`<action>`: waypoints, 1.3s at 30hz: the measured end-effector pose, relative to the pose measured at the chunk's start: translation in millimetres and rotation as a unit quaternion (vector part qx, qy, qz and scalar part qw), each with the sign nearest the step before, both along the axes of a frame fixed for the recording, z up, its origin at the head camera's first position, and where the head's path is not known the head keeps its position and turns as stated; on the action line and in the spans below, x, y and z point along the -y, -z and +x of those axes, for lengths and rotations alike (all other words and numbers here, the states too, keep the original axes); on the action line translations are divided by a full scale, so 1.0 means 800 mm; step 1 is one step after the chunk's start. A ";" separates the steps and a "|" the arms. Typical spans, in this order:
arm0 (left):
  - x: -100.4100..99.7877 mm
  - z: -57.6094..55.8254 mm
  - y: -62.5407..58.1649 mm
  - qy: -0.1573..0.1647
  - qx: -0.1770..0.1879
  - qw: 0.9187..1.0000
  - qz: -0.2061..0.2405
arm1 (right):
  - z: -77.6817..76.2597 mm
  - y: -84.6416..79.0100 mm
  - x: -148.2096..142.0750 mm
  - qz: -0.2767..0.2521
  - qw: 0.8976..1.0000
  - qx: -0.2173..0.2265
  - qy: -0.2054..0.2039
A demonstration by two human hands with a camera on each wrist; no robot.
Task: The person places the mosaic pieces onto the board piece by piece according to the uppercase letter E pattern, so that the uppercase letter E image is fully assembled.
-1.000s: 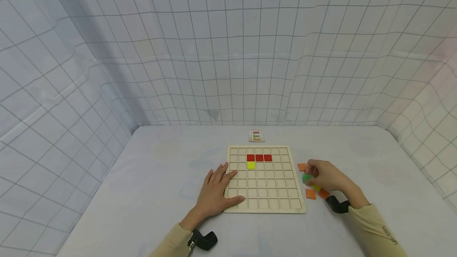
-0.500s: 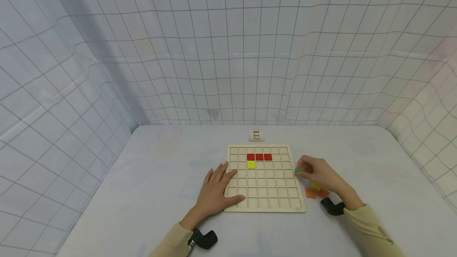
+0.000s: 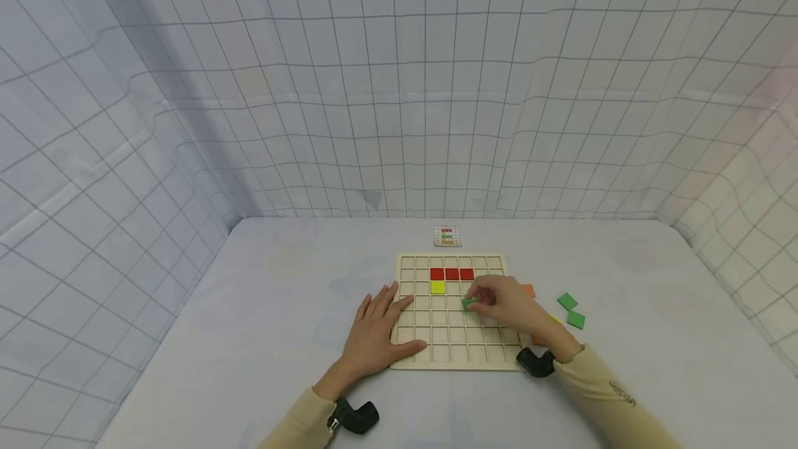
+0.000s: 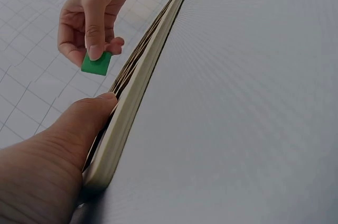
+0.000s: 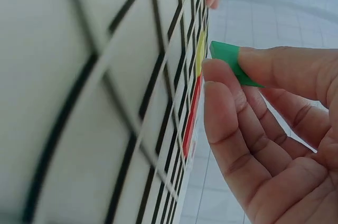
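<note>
A wooden grid board (image 3: 458, 355) lies on the table, with three red tiles (image 3: 451, 274) in a row and one yellow tile (image 3: 438, 287) under the leftmost red. My right hand (image 3: 499, 303) pinches a green square tile (image 3: 468, 303) just above the board's middle, right of the yellow tile; the same green tile (image 5: 229, 60) (image 4: 96, 63) shows in both wrist views, held between thumb and fingers. My left hand (image 3: 380, 328) lies flat with straight fingers on the board's left edge (image 4: 127, 113).
Two loose green tiles (image 3: 571, 310) and an orange tile (image 3: 528, 290) lie on the table right of the board. A small pattern card (image 3: 447, 235) sits behind the board. Gridded cloth walls surround the table.
My right hand lifted the green tile from the pile right of the board and carried it left over the board. Two green tiles are now uncovered. The left hand stayed put.
</note>
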State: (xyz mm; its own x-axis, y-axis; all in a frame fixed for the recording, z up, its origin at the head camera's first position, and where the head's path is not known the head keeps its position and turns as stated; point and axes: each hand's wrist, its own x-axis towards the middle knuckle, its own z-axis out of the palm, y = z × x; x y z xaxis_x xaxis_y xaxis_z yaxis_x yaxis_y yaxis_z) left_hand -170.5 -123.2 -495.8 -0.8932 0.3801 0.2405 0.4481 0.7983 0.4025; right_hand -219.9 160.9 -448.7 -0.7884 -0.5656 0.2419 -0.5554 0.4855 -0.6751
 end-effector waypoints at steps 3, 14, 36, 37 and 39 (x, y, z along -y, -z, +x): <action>0.000 0.000 0.000 -0.001 0.000 1.000 -0.001 | -0.004 0.001 0.014 0.002 1.000 0.002 0.001; 0.000 0.000 0.002 -0.004 0.000 1.000 0.000 | -0.011 0.002 0.054 0.038 0.999 -0.006 0.005; 0.001 -0.001 0.006 0.000 -0.013 1.000 0.004 | -0.006 0.004 0.065 0.148 0.986 -0.022 0.072; 0.001 -0.001 0.006 0.000 -0.015 1.000 0.004 | -0.006 0.005 0.064 0.151 0.986 -0.024 0.072; 0.001 -0.001 0.007 0.001 -0.016 1.000 0.004 | -0.004 0.006 0.063 0.152 0.985 -0.027 0.071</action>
State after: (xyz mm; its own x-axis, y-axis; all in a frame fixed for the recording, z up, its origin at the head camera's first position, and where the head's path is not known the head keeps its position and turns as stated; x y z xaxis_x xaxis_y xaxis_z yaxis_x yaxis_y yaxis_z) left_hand -171.7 -124.0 -501.0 -0.8845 0.3790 0.2721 0.4617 0.7947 0.3941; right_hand -223.3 110.2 -453.4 -0.8554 -0.5036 0.1212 -0.4984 0.7363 -0.4576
